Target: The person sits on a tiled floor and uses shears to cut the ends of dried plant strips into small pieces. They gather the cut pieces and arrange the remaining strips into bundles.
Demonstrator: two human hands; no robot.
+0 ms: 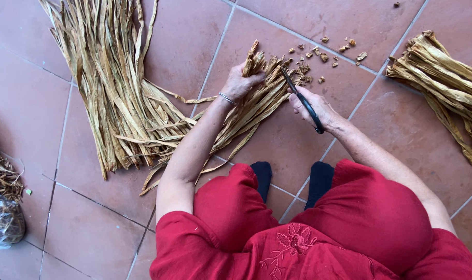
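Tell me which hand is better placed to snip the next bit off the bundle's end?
Right, probably. The right hand holds the black scissors with blades at the tips of the dried leaf bundle, while the left hand grips that bundle.

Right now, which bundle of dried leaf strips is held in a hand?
The small bundle gripped by the left hand; the big fanned pile and right-side bundle lie untouched.

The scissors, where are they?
In the head view, right of centre: the black scissors are in the right hand, tips at the leaf bundle the left hand holds.
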